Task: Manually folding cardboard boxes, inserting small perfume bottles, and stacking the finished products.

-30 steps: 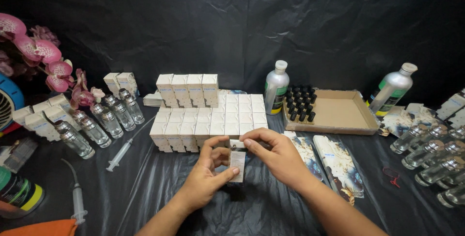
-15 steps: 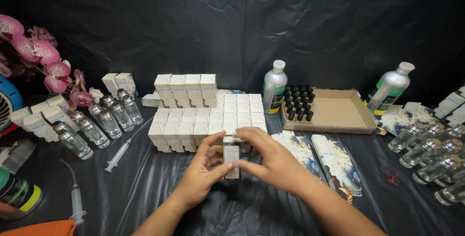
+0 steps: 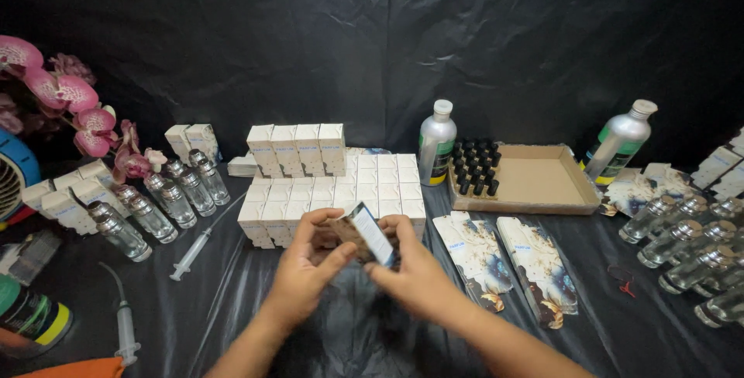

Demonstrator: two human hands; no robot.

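- Small white carton box [image 3: 363, 234] w/ a dark printed face is up off the black plastic table sheet [image 3: 232, 300], tilted, held between both hands at centre front.
- Left hand [image 3: 304, 269]: fingers curled round the box's left side, thumb on the near face, clamped on it.
- Right hand [image 3: 415, 273]: fingertips pinching the box's right edge, also closed on it.
- Just behind the hands: block of matching white boxes laid flat [image 3: 341, 192], and behind that a row of upright white boxes [image 3: 297, 148].
- Right of the hands: two flat unfolded printed cartons [image 3: 508, 258] lying side by side on the sheet.
- Further back right: shallow brown cardboard tray [image 3: 542, 180] w/ black caps [image 3: 475, 167] grouped in its left part; a silver bottle w/ green label [image 3: 436, 143] stands at its left, another silver bottle [image 3: 618, 143] at its right.
- Far right: cluster of clear glass bottles [image 3: 686, 250].
- Left side: a row of clear glass spray bottles [image 3: 167, 196], more white boxes [image 3: 66, 192], a plastic syringe [image 3: 198, 246] near the block, a second syringe [image 3: 124, 324] nearer the front edge.
- Far left: pink orchid flowers [image 3: 58, 99].
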